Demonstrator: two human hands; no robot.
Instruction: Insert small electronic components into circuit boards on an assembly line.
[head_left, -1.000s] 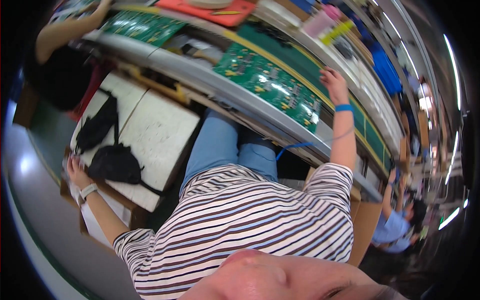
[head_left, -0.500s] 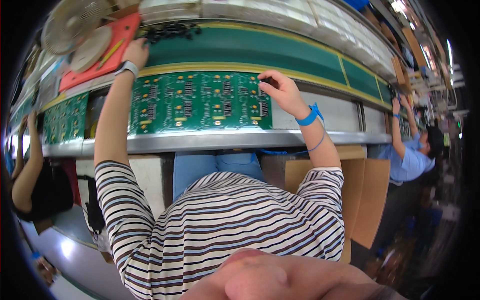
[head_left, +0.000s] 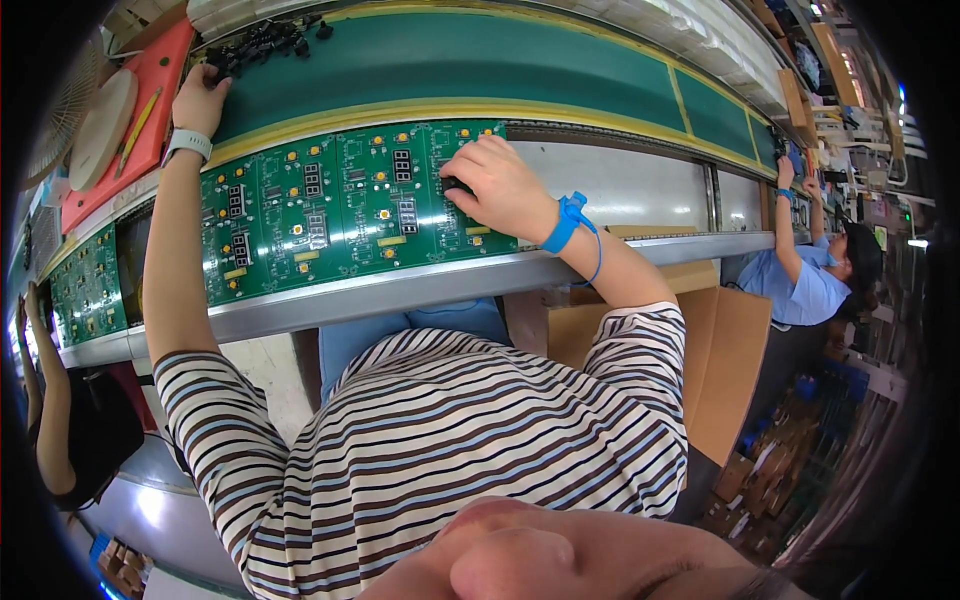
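Observation:
My right hand (head_left: 500,185) is over the right end of a green circuit board panel (head_left: 345,215), its thumb and fingers pinching a small black component (head_left: 456,186) close to the board's surface. The panel carries black digit displays, orange-topped buttons and small yellow strips. At the far left, my left hand (head_left: 202,100) has its fingers bent together at the near edge of a pile of small black components (head_left: 268,44) on the green belt. What lies between those fingertips is not clear.
The panel sits along a metal rail (head_left: 400,272). Left are a red board (head_left: 150,125) with a yellow pen (head_left: 140,130), and another circuit panel (head_left: 90,285). An open cardboard box (head_left: 735,375) stands below right. Co-workers sit at both sides; a blue cord trails from my right wristband.
My right hand has come from the panel's far right corner toward me, down over its right end. My left hand stays by the black pile. The whole view has turned slightly.

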